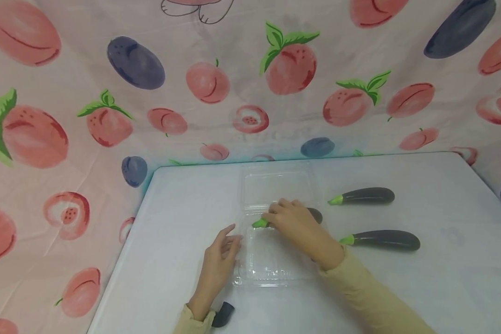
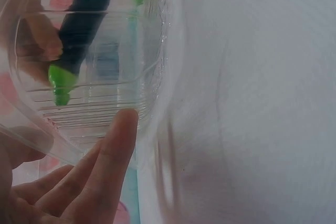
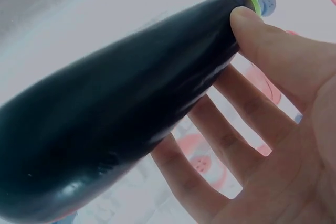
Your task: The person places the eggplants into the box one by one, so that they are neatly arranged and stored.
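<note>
My right hand (image 1: 296,225) holds a dark eggplant (image 3: 115,93) with a green stem over the near half of a clear plastic clamshell container (image 1: 267,260), near its hinge. The thumb pinches it close to the stem, and the fingers lie along the other side. The eggplant lies crosswise, stem to the left. My left hand (image 1: 219,260) is at the container's left edge, fingers fairly straight. In the left wrist view its fingertip (image 2: 123,121) is right at the ribbed clear wall, through which the held eggplant (image 2: 86,19) shows.
Two more eggplants, a far one (image 1: 369,195) and a nearer one (image 1: 386,240), lie right of the container on the white table (image 1: 455,278). The container's lid (image 1: 279,188) lies open toward the back. A fruit-patterned cloth (image 1: 242,88) hangs behind the table.
</note>
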Demonstrator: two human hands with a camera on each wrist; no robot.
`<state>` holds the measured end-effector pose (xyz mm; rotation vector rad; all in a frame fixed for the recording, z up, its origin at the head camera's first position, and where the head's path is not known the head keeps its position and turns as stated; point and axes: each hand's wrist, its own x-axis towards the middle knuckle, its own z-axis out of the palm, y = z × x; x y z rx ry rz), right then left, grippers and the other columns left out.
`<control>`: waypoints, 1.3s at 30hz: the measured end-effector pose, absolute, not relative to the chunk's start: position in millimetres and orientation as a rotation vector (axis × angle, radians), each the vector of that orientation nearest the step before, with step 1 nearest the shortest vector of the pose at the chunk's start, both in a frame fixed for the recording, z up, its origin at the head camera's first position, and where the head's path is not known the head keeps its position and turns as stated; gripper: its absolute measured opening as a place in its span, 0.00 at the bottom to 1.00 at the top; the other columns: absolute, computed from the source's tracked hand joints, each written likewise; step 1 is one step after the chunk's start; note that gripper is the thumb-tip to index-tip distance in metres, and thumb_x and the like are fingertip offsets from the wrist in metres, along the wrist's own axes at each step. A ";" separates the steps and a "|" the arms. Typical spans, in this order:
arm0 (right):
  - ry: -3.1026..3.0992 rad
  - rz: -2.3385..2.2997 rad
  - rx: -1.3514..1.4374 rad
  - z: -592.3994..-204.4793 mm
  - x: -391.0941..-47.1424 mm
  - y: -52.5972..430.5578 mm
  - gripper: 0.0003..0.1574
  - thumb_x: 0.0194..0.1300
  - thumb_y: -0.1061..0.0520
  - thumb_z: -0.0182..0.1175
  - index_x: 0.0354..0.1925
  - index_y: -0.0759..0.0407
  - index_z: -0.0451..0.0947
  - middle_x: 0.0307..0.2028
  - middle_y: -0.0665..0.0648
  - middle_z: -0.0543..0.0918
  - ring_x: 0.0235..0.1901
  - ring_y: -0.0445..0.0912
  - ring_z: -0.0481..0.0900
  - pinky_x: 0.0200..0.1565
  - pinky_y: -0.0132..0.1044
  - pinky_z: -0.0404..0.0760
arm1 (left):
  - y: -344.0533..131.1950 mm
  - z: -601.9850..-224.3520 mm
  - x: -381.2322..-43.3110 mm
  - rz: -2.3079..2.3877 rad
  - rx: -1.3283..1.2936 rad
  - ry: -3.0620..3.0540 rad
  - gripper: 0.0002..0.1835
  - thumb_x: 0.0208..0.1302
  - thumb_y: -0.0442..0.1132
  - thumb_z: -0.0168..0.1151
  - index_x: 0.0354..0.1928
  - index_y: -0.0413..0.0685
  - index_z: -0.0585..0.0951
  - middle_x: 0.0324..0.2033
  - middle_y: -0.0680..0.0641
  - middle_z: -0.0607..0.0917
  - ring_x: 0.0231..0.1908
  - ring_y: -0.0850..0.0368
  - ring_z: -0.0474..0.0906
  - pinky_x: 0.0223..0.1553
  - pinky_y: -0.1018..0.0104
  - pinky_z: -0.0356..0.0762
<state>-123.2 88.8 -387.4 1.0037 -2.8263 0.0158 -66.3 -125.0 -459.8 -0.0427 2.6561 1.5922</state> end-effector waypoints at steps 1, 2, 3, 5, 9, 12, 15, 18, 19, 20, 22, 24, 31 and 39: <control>-2.818 0.010 1.008 -388.2 -123.6 88.0 0.16 0.59 0.55 0.71 0.48 0.46 0.85 0.41 0.49 0.85 0.43 0.47 0.80 0.45 0.43 0.84 | -125.0 -459.8 -66.3 1.592 -0.042 2.657 0.26 0.74 0.47 0.57 0.70 0.52 0.69 0.53 0.43 0.85 0.52 0.46 0.84 0.39 0.67 0.87; -2.808 0.000 1.013 -389.1 -123.9 87.2 0.15 0.60 0.54 0.71 0.47 0.46 0.85 0.41 0.49 0.85 0.42 0.47 0.80 0.43 0.43 0.84 | -125.0 -459.8 -66.4 1.596 -0.047 2.651 0.26 0.74 0.47 0.57 0.70 0.53 0.69 0.53 0.44 0.85 0.52 0.47 0.84 0.39 0.67 0.87; -2.801 -0.006 1.018 -389.8 -124.3 86.4 0.15 0.60 0.54 0.71 0.47 0.46 0.85 0.40 0.49 0.85 0.42 0.47 0.80 0.42 0.42 0.84 | -124.9 -459.5 -66.4 1.599 -0.045 2.649 0.25 0.74 0.47 0.56 0.70 0.53 0.69 0.53 0.44 0.85 0.52 0.47 0.84 0.39 0.67 0.87; -2.802 -0.012 1.022 -391.0 -124.6 84.8 0.13 0.60 0.53 0.70 0.45 0.46 0.85 0.40 0.49 0.86 0.41 0.46 0.80 0.41 0.42 0.83 | -124.9 -459.5 -66.5 1.604 -0.055 2.639 0.25 0.74 0.48 0.56 0.70 0.55 0.69 0.53 0.45 0.85 0.52 0.48 0.84 0.39 0.68 0.87; -2.841 0.000 1.014 -392.4 -124.5 81.3 0.13 0.60 0.54 0.70 0.45 0.46 0.85 0.41 0.49 0.86 0.42 0.46 0.81 0.43 0.42 0.84 | -125.3 -459.3 -66.6 1.609 -0.047 2.633 0.25 0.74 0.48 0.56 0.70 0.55 0.69 0.53 0.44 0.85 0.52 0.48 0.84 0.39 0.68 0.86; -2.863 0.003 1.004 -393.8 -124.3 79.3 0.13 0.60 0.54 0.71 0.45 0.46 0.85 0.41 0.49 0.86 0.42 0.46 0.81 0.44 0.42 0.85 | -125.8 -459.4 -67.0 1.608 -0.038 2.636 0.25 0.75 0.48 0.56 0.70 0.54 0.69 0.53 0.44 0.85 0.52 0.48 0.84 0.39 0.68 0.86; -2.860 0.005 0.999 -395.8 -124.0 77.7 0.12 0.60 0.53 0.71 0.44 0.46 0.86 0.40 0.48 0.87 0.41 0.46 0.81 0.43 0.42 0.85 | -126.0 -459.7 -67.3 1.606 -0.042 2.638 0.24 0.74 0.48 0.56 0.69 0.55 0.69 0.53 0.44 0.85 0.52 0.48 0.84 0.39 0.68 0.86; -2.859 0.018 0.993 -398.4 -123.7 76.6 0.12 0.60 0.53 0.70 0.44 0.46 0.86 0.39 0.48 0.87 0.41 0.46 0.81 0.42 0.42 0.85 | -125.9 -459.6 -67.3 1.607 -0.039 2.638 0.24 0.74 0.48 0.56 0.69 0.55 0.70 0.53 0.44 0.85 0.52 0.48 0.84 0.39 0.68 0.87; -2.858 0.021 0.991 -399.2 -123.7 76.4 0.11 0.60 0.54 0.70 0.43 0.46 0.86 0.39 0.48 0.86 0.40 0.46 0.80 0.42 0.42 0.85 | -125.9 -459.6 -67.2 1.608 -0.036 2.639 0.24 0.74 0.48 0.56 0.69 0.55 0.70 0.53 0.44 0.85 0.52 0.47 0.84 0.40 0.67 0.87; -2.865 0.020 0.986 -399.6 -123.6 76.0 0.12 0.60 0.54 0.70 0.43 0.46 0.86 0.39 0.48 0.86 0.40 0.46 0.80 0.42 0.42 0.85 | -126.0 -459.5 -67.0 1.607 -0.031 2.640 0.24 0.74 0.48 0.56 0.69 0.55 0.70 0.53 0.44 0.85 0.52 0.47 0.84 0.39 0.67 0.87; -2.872 0.009 0.981 -401.4 -123.6 75.7 0.12 0.60 0.55 0.70 0.43 0.46 0.86 0.39 0.48 0.86 0.40 0.45 0.80 0.42 0.42 0.85 | -126.0 -459.7 -66.7 1.609 -0.023 2.642 0.24 0.74 0.48 0.56 0.69 0.54 0.69 0.53 0.43 0.85 0.52 0.46 0.84 0.39 0.67 0.87; -2.883 0.001 0.976 -402.9 -123.7 75.0 0.13 0.59 0.56 0.70 0.44 0.45 0.86 0.39 0.48 0.86 0.40 0.45 0.80 0.42 0.41 0.85 | -126.2 -460.0 -66.5 1.607 -0.021 2.644 0.24 0.74 0.48 0.56 0.69 0.55 0.69 0.53 0.43 0.85 0.52 0.46 0.84 0.39 0.67 0.87; -2.887 -0.018 0.978 -408.0 -124.9 72.4 0.15 0.56 0.58 0.72 0.43 0.45 0.87 0.36 0.47 0.86 0.37 0.43 0.80 0.40 0.37 0.85 | -126.2 -460.8 -67.3 1.601 -0.033 2.648 0.25 0.74 0.49 0.56 0.69 0.55 0.70 0.53 0.44 0.85 0.52 0.46 0.84 0.39 0.67 0.87; -2.854 0.016 1.017 -412.0 -127.8 70.5 0.12 0.56 0.58 0.72 0.40 0.46 0.88 0.33 0.47 0.87 0.33 0.44 0.81 0.35 0.36 0.85 | -126.1 -459.6 -67.3 1.610 -0.027 2.645 0.25 0.74 0.48 0.56 0.69 0.54 0.69 0.53 0.43 0.85 0.53 0.45 0.84 0.39 0.67 0.87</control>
